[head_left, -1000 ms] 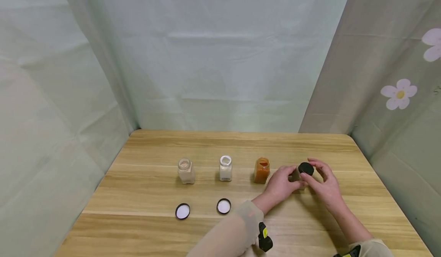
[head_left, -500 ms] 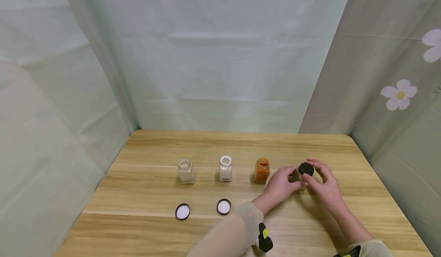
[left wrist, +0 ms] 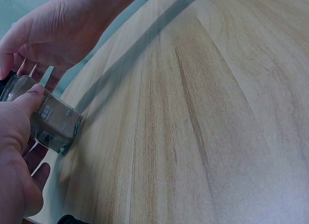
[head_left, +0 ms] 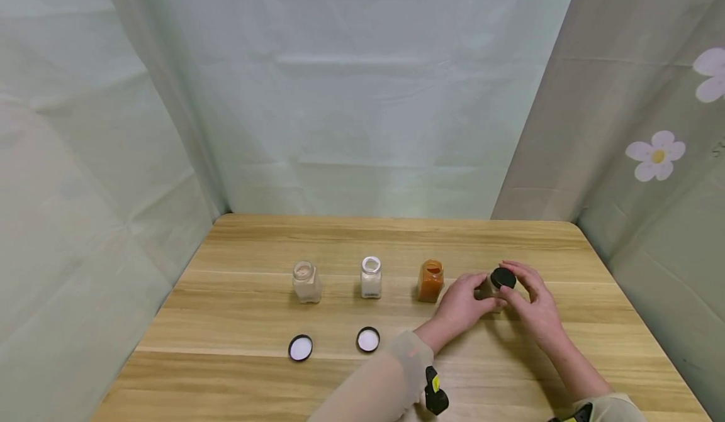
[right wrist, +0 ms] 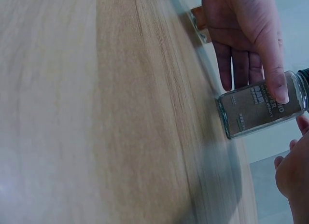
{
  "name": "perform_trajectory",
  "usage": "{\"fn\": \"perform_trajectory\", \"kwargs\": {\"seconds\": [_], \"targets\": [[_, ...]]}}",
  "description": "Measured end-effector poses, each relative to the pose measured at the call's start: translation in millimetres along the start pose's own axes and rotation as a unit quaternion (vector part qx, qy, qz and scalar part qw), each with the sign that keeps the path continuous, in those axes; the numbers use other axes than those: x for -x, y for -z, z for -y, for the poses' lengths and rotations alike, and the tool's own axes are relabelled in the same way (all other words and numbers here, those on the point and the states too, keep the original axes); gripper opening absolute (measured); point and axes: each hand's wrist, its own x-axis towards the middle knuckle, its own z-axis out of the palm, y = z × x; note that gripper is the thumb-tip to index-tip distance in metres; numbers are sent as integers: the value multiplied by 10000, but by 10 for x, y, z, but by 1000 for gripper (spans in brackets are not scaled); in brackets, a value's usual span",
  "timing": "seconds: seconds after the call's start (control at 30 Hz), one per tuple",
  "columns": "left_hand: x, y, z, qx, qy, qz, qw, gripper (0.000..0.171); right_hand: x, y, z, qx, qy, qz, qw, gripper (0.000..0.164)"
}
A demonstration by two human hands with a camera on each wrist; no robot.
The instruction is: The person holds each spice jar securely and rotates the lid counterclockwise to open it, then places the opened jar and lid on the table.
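At the right of the table, my left hand (head_left: 460, 304) grips a square glass spice jar (right wrist: 258, 107) of grey-brown powder, its thumb lying across the printed label. The jar stands upright on the wood. From the other side, my right hand (head_left: 535, 302) pinches the jar's black lid (head_left: 503, 277) between thumb and fingers. The lid sits on the jar's neck. Just left of my left hand stands a lidless spice jar (head_left: 431, 280) with orange-red contents.
Farther left stand a lidless jar of white contents (head_left: 370, 277) and a lidless jar of beige powder (head_left: 306, 282). Two black lids with white liners lie in front of them, a left lid (head_left: 300, 348) and a right lid (head_left: 368, 339). Curtains surround the wooden table (head_left: 238, 321).
My right fingertips have shifted slightly left along the back of the lid, and the thumb slightly right along its front. My left hand and the jar hold their place.
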Motion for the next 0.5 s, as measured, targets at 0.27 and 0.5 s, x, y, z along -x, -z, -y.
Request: {"fn": "perform_trajectory", "kwargs": {"seconds": [0.27,0.5], "targets": [[-2,0,3,76,44,5,10000,51,18,0,66,132,-444,23,9989,49],[-3,1,5,60,11,6,10000,52,19,-18,77,136,-738,17,9972,57]]}}
